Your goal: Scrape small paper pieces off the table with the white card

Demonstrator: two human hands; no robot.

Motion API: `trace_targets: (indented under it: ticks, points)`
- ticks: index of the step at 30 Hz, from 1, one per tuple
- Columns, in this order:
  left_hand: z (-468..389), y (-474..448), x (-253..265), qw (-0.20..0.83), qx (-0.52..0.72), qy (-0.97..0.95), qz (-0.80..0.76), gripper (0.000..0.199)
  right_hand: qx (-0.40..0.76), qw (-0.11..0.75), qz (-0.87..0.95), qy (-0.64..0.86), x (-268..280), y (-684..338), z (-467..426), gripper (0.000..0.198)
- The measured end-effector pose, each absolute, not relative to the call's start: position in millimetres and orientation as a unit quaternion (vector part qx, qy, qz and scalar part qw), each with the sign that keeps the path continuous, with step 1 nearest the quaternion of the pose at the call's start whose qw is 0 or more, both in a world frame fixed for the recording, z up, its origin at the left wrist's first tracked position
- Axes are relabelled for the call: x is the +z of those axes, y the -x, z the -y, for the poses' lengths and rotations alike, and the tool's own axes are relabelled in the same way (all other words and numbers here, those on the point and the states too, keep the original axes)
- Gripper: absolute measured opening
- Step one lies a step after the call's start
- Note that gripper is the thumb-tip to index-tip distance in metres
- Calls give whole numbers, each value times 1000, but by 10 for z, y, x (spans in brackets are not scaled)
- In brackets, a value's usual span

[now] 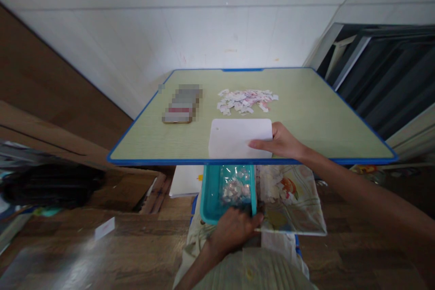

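Note:
A blank white card or thin board with rounded corners lies at the table's near edge. My right hand grips its right side, thumb on top and fingers out of sight beneath. Below the table edge is a teal plastic tray with small clear plastic packets inside. My left hand is at the tray's near right corner, fingers curled over the rim and thumb outside it; the fingertips are dark and partly hidden. A pile of small paper pieces, white and pinkish, lies beyond the card.
The green tabletop has a blue rim. A phone-like object, blurred out, lies on its left. Right of the tray is a patterned sheet with scraps on it. White sheets are left of the tray. Dark panels lean at right.

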State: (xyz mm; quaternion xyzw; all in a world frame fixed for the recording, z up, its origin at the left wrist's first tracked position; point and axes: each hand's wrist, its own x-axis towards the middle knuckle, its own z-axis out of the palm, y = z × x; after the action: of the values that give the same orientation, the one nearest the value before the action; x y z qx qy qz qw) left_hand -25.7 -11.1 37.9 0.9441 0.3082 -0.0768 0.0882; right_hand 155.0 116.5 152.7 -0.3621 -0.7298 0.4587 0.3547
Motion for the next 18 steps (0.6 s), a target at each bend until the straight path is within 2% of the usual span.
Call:
trace_targets:
  ticks: [6, 11, 15, 18]
  points:
    - [111, 251, 378, 91, -93, -944, -303, 30, 504, 379, 691, 354, 1547, -1536, -1135, 21]
    - [115, 235, 413, 94, -89, -940, -315, 29, 461, 437, 637, 436, 1533, -1576, -1173, 19]
    - [103, 236, 424, 97, -92, -939, -316, 26, 474, 392, 670, 416, 1508, -1591, -1176, 22]
    - [91, 238, 423, 105, -86, -940, -312, 32, 475, 360, 707, 381, 1505, -1586, -1152, 25]
